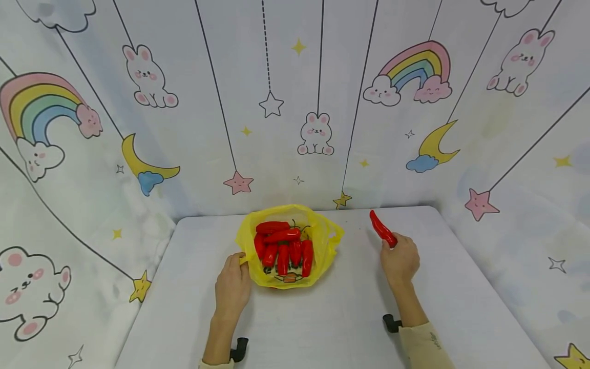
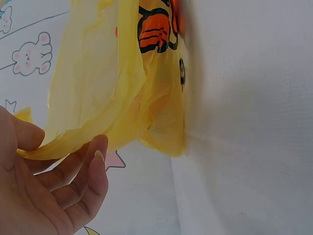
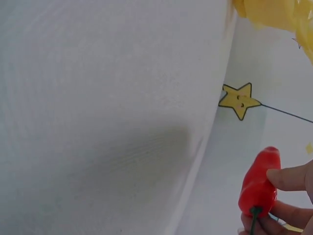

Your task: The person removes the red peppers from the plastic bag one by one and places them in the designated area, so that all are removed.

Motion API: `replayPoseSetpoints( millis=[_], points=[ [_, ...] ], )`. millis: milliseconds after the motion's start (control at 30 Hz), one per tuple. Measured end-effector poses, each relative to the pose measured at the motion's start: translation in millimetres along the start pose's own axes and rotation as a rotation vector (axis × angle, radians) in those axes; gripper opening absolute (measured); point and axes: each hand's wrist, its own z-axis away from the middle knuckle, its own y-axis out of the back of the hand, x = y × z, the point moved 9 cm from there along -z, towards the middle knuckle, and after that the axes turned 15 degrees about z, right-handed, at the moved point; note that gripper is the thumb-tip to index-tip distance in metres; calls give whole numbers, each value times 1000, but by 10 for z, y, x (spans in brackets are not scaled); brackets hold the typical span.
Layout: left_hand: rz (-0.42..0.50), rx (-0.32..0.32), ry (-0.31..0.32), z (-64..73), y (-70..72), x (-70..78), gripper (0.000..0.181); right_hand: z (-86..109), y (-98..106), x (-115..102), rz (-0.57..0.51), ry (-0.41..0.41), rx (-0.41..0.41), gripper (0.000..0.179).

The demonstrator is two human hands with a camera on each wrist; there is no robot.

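A yellow plastic bag (image 1: 329, 246) stands open on the table, with several red chili peppers (image 1: 283, 236) inside it. My left hand (image 1: 232, 287) pinches the bag's left edge; in the left wrist view the thumb and fingers (image 2: 98, 166) of that hand are on the thin yellow plastic. Off to the right of the bag, my right hand (image 1: 402, 259) holds a single red chili pepper (image 1: 381, 228) above the table. The right wrist view shows this chili pepper (image 3: 261, 181) between thumb and fingers, its green stem pointing down in the picture.
The white table (image 1: 318, 328) carries the bag. A patterned cloth backdrop (image 1: 286, 61) with rabbits, stars and rainbows rises behind the table and along both sides. Dark wrist mounts (image 1: 392, 323) are strapped to both wrists.
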Motion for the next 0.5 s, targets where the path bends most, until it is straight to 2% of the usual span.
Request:
replayPoseSetpoints(
  millis=[500],
  points=[
    [8,-9,13,3,-5,-8,33,-65,-157,279,64,-75,-116,34]
  ],
)
